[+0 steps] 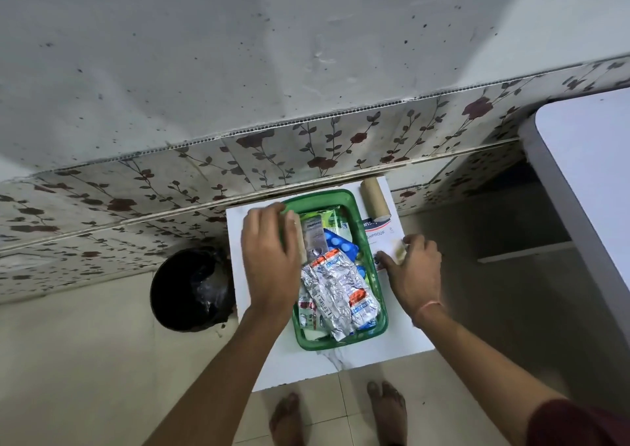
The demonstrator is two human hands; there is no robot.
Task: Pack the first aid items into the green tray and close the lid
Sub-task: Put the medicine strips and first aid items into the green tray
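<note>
The green tray [381,323] stands on a small white table [402,336]. It holds silver foil pill strips [337,292], a blue blister pack [341,244] and a grey tube box [315,237]. My left hand [269,254] hovers over the tray's left rim, closed around a beige bandage roll [302,244] at the tray's inner left side. To the right of the tray, my right hand [414,268] grips a white plaster box [378,230] lying on the table, thumb at its near edge. A brown bandage roll [375,196] lies behind that box.
A black bin [191,288] stands on the floor just left of the table. A larger white table [593,172] fills the right side. A floral-tiled wall [306,145] runs right behind the small table. My bare feet [286,418] are at its front edge.
</note>
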